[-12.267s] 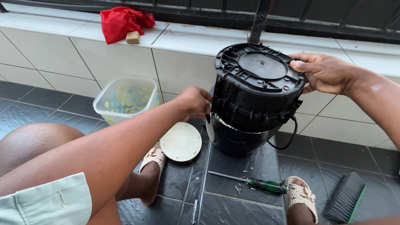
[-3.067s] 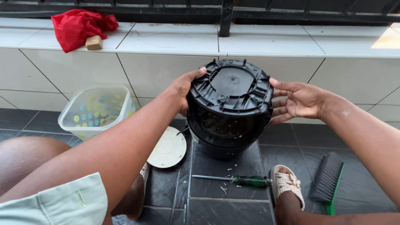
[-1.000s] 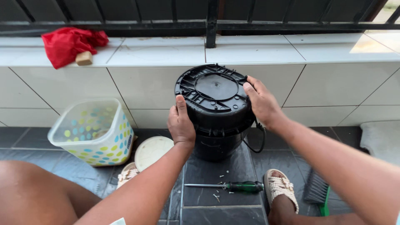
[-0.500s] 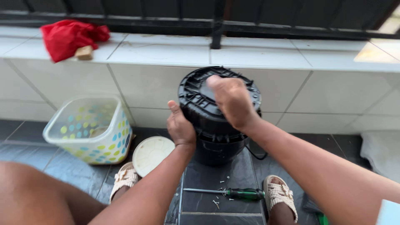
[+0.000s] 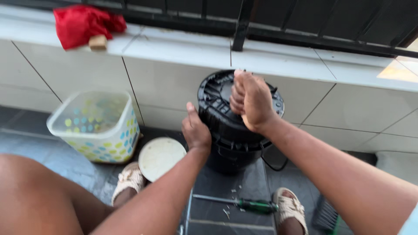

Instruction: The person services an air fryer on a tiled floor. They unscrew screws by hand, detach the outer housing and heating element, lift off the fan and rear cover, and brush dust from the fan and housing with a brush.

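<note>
Tiled floor [image 5: 65, 161] carries black appliance [image 5: 235, 130]; left hand [image 5: 196, 130] stays pressed open against its side; right hand [image 5: 250, 100] has moved from the rim onto the base, fist closed.

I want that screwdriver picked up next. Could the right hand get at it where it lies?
Probably yes: the green-handled screwdriver lies uncovered on the floor between the feet, though the right hand is closed on the black appliance.

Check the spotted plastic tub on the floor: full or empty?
Empty, as far as shows: the spotted tub stands upright and open, and its dots show through the walls with nothing inside. It sits apart from both hands.
</note>
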Motion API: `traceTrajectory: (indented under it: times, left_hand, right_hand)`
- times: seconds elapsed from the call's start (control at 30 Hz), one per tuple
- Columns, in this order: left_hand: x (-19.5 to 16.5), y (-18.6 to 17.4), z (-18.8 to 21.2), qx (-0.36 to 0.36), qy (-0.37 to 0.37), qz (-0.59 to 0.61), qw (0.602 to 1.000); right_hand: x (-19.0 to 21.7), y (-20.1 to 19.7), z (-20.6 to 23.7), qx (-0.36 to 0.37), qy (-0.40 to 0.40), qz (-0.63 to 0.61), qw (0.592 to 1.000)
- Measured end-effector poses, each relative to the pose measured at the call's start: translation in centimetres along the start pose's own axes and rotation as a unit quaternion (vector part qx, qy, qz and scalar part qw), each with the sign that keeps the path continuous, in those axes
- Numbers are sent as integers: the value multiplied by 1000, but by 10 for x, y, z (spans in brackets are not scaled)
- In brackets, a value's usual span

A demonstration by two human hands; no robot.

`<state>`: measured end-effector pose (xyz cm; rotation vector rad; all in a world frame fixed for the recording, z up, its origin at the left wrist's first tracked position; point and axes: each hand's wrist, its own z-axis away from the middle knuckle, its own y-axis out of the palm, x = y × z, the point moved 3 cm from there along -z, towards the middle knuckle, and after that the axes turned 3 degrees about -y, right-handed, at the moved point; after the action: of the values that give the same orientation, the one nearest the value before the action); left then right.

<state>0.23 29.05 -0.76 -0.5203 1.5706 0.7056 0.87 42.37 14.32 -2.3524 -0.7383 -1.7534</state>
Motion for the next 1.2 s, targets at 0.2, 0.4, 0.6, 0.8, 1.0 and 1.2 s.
traceTrajectory:
  times: [0.2, 0.4, 0.6, 0.8, 1.0, 1.2]
  left_hand:
    - [4, 2, 5, 52, -42, 3, 998]
    - [-2, 1, 0, 33, -29, -12, 999]
    - [5, 3, 5, 52, -43, -7, 998]
    - [21, 8, -13, 84, -54, 9, 995]
    - [-2, -4, -51, 172, -87, 57, 980]
    - [-59, -19, -10, -1, -104, -192, 976]
  right_hand:
    - [8, -3, -10, 9, -23, 39, 999]
    - [-8, 3, -4, 44, 20, 50, 998]
    - [28, -23, -3, 16, -95, 59, 994]
    - [21, -59, 6, -26, -69, 82, 994]
    - [32, -118, -6, -117, 9, 373, 921]
    - [-15, -113, 40, -86, 71, 448, 887]
